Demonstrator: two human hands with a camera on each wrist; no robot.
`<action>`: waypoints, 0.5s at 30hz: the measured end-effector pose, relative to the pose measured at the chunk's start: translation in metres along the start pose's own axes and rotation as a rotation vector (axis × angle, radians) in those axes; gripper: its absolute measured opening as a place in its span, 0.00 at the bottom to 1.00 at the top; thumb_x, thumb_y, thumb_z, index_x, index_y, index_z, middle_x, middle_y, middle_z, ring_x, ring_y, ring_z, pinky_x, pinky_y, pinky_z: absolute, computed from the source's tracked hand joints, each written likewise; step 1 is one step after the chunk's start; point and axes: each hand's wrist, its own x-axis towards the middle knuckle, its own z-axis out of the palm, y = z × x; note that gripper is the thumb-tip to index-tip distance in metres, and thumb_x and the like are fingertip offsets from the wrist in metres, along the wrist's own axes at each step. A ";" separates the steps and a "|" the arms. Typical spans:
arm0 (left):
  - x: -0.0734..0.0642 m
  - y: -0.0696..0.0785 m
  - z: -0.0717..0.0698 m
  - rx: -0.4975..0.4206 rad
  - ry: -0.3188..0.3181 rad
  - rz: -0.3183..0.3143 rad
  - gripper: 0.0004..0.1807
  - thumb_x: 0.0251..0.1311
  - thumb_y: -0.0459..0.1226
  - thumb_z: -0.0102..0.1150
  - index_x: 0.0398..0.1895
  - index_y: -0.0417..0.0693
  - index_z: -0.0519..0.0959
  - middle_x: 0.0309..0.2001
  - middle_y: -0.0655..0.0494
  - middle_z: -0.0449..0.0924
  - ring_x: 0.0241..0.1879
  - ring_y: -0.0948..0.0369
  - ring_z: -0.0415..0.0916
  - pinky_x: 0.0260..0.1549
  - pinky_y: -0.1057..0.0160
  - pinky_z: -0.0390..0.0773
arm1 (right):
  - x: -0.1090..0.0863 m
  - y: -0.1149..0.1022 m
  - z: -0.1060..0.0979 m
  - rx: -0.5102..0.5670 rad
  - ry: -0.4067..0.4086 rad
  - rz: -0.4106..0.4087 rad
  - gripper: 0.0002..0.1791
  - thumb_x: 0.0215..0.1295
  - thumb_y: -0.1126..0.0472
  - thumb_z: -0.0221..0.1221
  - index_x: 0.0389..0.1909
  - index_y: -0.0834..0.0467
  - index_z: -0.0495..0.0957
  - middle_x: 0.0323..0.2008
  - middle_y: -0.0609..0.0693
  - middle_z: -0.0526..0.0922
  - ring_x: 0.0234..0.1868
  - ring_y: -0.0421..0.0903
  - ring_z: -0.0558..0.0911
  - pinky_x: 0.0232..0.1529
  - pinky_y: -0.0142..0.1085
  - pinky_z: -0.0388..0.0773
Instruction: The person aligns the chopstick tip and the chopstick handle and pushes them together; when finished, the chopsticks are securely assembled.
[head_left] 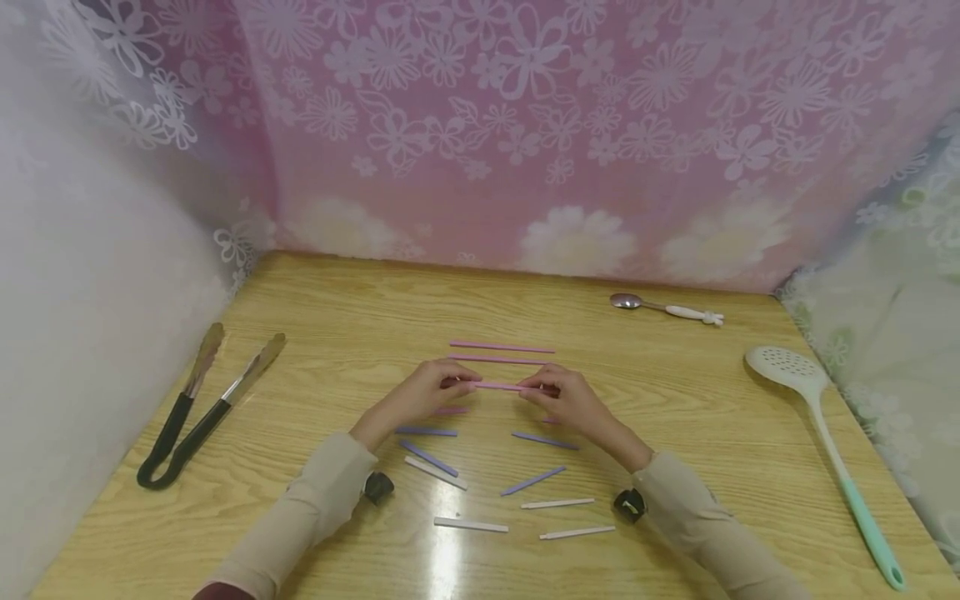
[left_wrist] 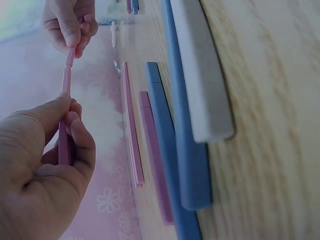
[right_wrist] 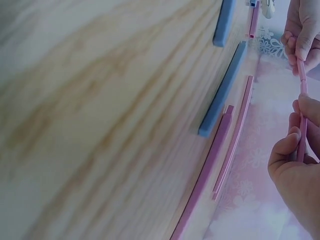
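Note:
Both hands hold the ends of one thin pink stick (head_left: 501,386), raised above the table. My left hand (head_left: 422,398) pinches its left end between thumb and fingers, and my right hand (head_left: 579,407) pinches the right end. A stepped joint shows along this stick (left_wrist: 66,80) in the left wrist view. Beyond the hands lie two long pink sticks, the farther one (head_left: 502,347) fully visible. Shorter pink pieces (head_left: 451,411) are partly hidden beneath the hands. Nearer lie several blue-violet pieces (head_left: 426,432) and several white pieces (head_left: 471,524), some with a narrower end.
Black-handled tongs (head_left: 183,421) lie spread at the left of the wooden table (head_left: 337,308). A spoon (head_left: 667,309) is at the back right. A slotted skimmer (head_left: 821,417) with a mint handle lies along the right edge. Floral curtains (head_left: 450,150) border the table.

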 end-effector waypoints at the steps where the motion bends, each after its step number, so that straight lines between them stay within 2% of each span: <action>1: 0.000 0.001 0.000 -0.005 -0.004 -0.002 0.13 0.67 0.36 0.54 0.50 0.39 0.80 0.47 0.49 0.81 0.45 0.58 0.77 0.46 0.66 0.78 | 0.000 0.000 0.000 -0.001 -0.001 0.000 0.06 0.61 0.65 0.63 0.36 0.62 0.85 0.29 0.47 0.77 0.25 0.37 0.67 0.25 0.27 0.68; 10: 0.002 0.003 0.004 -0.027 -0.009 0.019 0.13 0.67 0.35 0.53 0.49 0.37 0.80 0.45 0.47 0.82 0.44 0.55 0.80 0.44 0.68 0.79 | -0.001 -0.001 -0.001 0.004 -0.001 0.002 0.06 0.61 0.65 0.62 0.36 0.63 0.85 0.31 0.49 0.79 0.26 0.37 0.69 0.26 0.27 0.70; 15: 0.001 0.002 0.007 -0.012 0.011 0.044 0.13 0.67 0.35 0.54 0.49 0.36 0.80 0.44 0.47 0.82 0.41 0.55 0.80 0.42 0.70 0.79 | -0.002 -0.003 -0.002 -0.006 0.016 -0.033 0.06 0.61 0.66 0.63 0.36 0.64 0.84 0.31 0.49 0.79 0.26 0.36 0.68 0.26 0.27 0.70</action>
